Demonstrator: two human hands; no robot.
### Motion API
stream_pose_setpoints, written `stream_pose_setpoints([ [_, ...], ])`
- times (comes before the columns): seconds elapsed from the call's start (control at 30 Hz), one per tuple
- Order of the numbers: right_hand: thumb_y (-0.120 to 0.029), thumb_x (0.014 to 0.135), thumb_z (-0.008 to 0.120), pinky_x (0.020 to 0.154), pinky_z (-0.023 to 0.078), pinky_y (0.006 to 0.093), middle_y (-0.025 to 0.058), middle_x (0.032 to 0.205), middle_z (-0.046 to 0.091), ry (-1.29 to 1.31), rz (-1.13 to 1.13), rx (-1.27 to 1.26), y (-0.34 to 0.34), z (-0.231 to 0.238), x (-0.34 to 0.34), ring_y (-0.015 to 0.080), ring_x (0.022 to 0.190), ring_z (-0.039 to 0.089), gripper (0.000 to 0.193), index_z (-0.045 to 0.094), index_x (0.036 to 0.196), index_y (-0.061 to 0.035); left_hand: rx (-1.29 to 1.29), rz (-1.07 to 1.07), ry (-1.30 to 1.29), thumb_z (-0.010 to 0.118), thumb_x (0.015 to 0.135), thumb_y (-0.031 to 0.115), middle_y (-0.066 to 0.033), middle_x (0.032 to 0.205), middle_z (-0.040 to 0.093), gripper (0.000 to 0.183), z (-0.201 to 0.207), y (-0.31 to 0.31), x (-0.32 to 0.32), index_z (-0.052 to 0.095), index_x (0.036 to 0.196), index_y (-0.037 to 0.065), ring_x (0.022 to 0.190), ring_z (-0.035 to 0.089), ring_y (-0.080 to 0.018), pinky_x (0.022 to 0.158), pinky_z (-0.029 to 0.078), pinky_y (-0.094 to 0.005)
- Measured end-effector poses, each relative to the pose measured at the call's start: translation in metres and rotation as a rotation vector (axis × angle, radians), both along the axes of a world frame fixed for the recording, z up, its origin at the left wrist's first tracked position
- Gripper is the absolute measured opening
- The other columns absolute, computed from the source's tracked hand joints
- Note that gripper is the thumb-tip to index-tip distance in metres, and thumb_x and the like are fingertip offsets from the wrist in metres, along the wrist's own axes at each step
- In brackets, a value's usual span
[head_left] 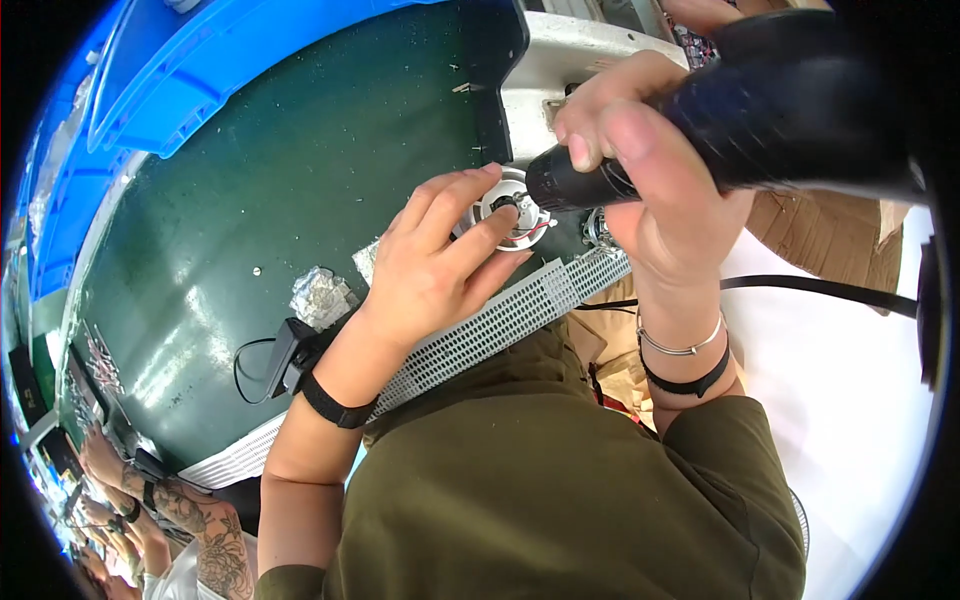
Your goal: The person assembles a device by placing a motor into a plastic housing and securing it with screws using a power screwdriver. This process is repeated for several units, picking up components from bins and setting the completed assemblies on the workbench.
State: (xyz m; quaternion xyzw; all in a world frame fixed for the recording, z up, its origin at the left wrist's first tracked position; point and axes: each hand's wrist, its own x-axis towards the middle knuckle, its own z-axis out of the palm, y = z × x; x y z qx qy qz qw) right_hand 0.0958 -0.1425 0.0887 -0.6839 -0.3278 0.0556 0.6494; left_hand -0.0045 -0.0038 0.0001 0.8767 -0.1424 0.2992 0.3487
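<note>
My right hand (pixel 665 190) is wrapped round a thick black electric screwdriver (pixel 800 110), which lies nearly level with its nose pointing left. The nose meets a small round white plastic housing (pixel 541 232) with a dark part in its middle and a red wire. Around the left side of that housing my left hand (pixel 430 260) closes, one finger reaching into its middle and the others at its rim. The screwdriver's bit is mostly hidden at the housing. A small metal part (pixel 598 232) lies just right of the housing, partly covered by my right hand.
Blue bins (pixel 200 85) line the far left of the green mat (pixel 250 190). Crumpled clear wrapping (pixel 320 297) and a black wrist device (pixel 297 350) are near my left forearm. A white perforated strip (pixel 500 312) edges the table. A co-worker's arm (pixel 190 505) shows lower left.
</note>
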Motion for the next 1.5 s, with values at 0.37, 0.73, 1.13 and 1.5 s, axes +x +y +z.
stream_pose_setpoints([
  [0.37, -0.012, 0.068, 0.076, 0.068, 0.047, 0.0262, 0.0042, 0.084, 0.06, 0.018, -0.078, 0.303, 0.04, 0.016, -0.009, 0.0106, 0.074, 0.056, 0.053, 0.05, 0.113, -0.0017, -0.205, 0.042, 0.157, 0.076, 0.067, 0.005, -0.0196, 0.119, 0.052, 0.04, -0.016, 0.005, -0.009, 0.057, 0.103, 0.003, 0.107, 0.053, -0.0355, 0.09, 0.043, -0.0395],
  [0.73, -0.012, 0.073, 0.069, 0.092, 0.045, 0.0433, 0.0166, 0.112, 0.055, -0.888, 0.266, 0.252, -0.056, 0.031, -0.083, 0.0291, 0.107, 0.055, 0.033, 0.058, 0.103, -0.001, -0.14, 0.732, 0.247, 0.067, 0.081, 0.005, -0.0156, 0.114, 0.057, 0.042, -0.049, 0.199, -0.115, 0.05, 0.119, -0.002, 0.1, 0.057, -0.0226, 0.085, 0.047, -0.0332],
  [1.13, -0.025, 0.077, 0.07, 0.098, 0.041, 0.0408, 0.0166, 0.139, 0.039, -0.298, -0.376, -0.904, -0.196, -0.091, 0.104, 0.0378, 0.124, 0.042, 0.06, 0.046, 0.131, -0.0162, 0.133, 1.286, 0.333, 0.058, 0.085, 0.051, -0.0294, 0.133, 0.04, 0.08, -0.029, 0.287, -0.182, 0.031, 0.136, -0.004, 0.122, 0.042, -0.04, 0.099, 0.036, -0.045],
  [1.5, -0.047, 0.064, 0.077, 0.108, 0.027, 0.0462, 0.0213, 0.146, 0.024, -0.541, -0.122, -0.792, -0.114, -0.112, 0.156, 0.0402, 0.133, 0.027, 0.088, 0.039, 0.137, -0.0175, 0.438, 1.182, 0.323, 0.06, 0.088, 0.033, -0.0237, 0.134, 0.04, 0.063, -0.051, 0.199, -0.169, 0.035, 0.133, -0.002, 0.124, 0.039, -0.0389, 0.103, 0.034, -0.0442],
])
